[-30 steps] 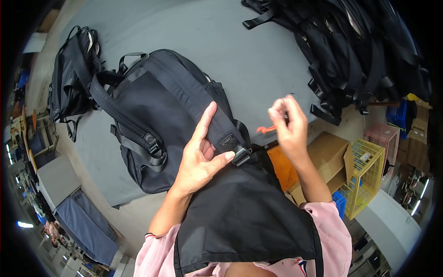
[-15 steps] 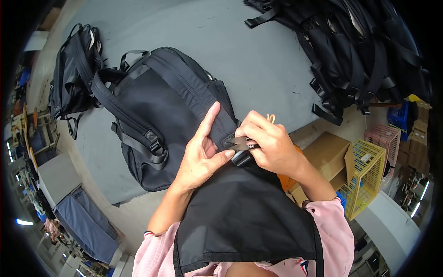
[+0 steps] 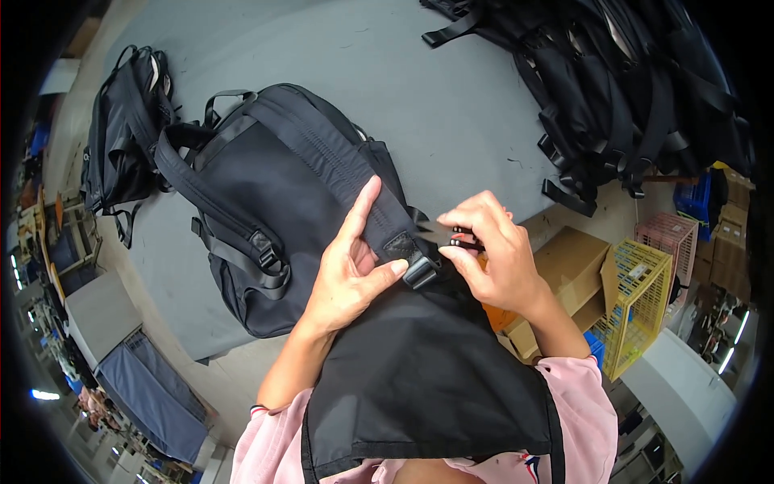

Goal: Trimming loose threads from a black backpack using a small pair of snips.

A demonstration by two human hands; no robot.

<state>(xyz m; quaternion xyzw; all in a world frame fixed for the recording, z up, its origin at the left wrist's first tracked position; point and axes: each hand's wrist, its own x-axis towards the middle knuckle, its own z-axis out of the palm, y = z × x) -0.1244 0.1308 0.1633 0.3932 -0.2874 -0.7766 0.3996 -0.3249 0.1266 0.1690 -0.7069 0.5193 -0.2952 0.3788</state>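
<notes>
A black backpack (image 3: 270, 181) lies with its shoulder straps upward on the grey table. My left hand (image 3: 345, 278) grips the lower end of its right shoulder strap (image 3: 385, 219), index finger stretched along the strap and thumb by the black plastic buckle (image 3: 420, 273). Some of the left fingers are hidden beneath the strap. Just right of the strap end, my right hand (image 3: 501, 260) holds thread snips (image 3: 436, 233), their metal blades pointing toward the strap edge. Over my lap hangs a black apron (image 3: 427, 371), close to the buckle.
Another black backpack (image 3: 129, 133) lies at the table's left edge. Several black bags are piled (image 3: 621, 105) at the far right, straps dangling. Right of the table (image 3: 459, 105) stand an open cardboard box (image 3: 568, 262), a yellow crate (image 3: 637, 302) and a pink crate (image 3: 669, 238).
My right hand has drawn back to the right with the snips, off the strap end. The stitched strap end and buckle now show more fully. My left hand stays almost in place.
</notes>
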